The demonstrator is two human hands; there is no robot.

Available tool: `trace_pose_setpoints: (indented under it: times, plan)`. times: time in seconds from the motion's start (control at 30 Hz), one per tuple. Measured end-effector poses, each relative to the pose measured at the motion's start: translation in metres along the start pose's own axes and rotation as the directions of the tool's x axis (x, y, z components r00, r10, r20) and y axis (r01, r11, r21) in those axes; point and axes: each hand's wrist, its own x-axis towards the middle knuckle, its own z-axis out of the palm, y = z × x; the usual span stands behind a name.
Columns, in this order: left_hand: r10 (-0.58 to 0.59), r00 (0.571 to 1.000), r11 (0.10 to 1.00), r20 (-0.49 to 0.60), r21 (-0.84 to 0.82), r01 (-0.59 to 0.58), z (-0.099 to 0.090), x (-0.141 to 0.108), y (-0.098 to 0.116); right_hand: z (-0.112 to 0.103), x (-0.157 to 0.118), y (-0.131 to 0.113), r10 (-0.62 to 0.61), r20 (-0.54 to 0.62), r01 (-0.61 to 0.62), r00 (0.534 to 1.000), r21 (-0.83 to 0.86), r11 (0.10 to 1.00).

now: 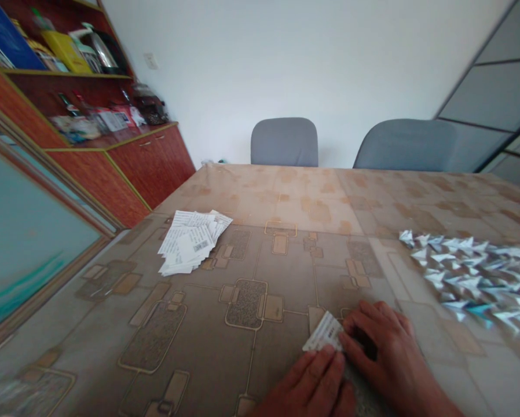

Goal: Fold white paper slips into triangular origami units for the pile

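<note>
A small folded slip of printed white paper (323, 335) lies on the table in front of me, its upper part coming to a point. My left hand (310, 385) rests its outstretched fingers on the lower edge of the slip, pressing it to the tabletop. At the slip's right edge, my right hand (384, 347) is curled, with thumb and fingertips closed on the paper. The fingers cover the slip's lower and right parts. Off to the right stand rows of folded paper pieces (468, 278) with pointed tips, mostly white, one bluish.
A loose pile of printed paper slips (188, 243) lies at the left of the patterned table (199, 353). Two grey chairs (284, 142) stand behind the far edge. A reddish wooden cabinet (151, 168) with cluttered shelves is at the back left.
</note>
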Motion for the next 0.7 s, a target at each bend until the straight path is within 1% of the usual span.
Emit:
trace_pose_setpoints:
  times: [0.13, 0.23, 0.43, 0.53, 0.63, 0.7]
  plan:
    - [-0.016, 1.000, 1.000, -0.016, -0.018, 0.016, 0.0018, 0.0010, 0.0021, -0.0019, 0.0029, -0.0024, 0.008, 0.019, -0.008, 1.000, 0.008, 1.000]
    - [-0.020, 0.999, 0.999, -0.029, -0.034, 0.019, 0.0021, 0.0002, 0.0024, -0.0007, 0.0051, -0.0042, 0.023, 0.012, -0.023, 1.000, -0.019, 1.000]
    - [0.012, 0.999, 1.000, 0.037, -0.020, -0.011, -0.0001, -0.0017, 0.0022, 0.0032, 0.0058, -0.0051, -0.010, -0.011, 0.009, 1.000, -0.068, 0.998]
    - [-0.015, 1.000, 1.000, 0.007, -0.018, 0.015, -0.0001, -0.0004, 0.0029, 0.0040, 0.0052, -0.0039, -0.020, -0.009, 0.019, 1.000, -0.065, 0.998]
    - [-0.057, 0.997, 0.998, -0.045, -0.018, 0.056, 0.0000, 0.0012, 0.0031, 0.0043, 0.0045, -0.0033, -0.012, -0.001, 0.012, 1.000, -0.056, 0.998]
    - [-0.058, 0.996, 0.998, -0.063, -0.011, 0.058, 0.0002, 0.0011, 0.0030, 0.0042, 0.0040, -0.0033, -0.011, 0.013, 0.011, 1.000, -0.047, 0.999]
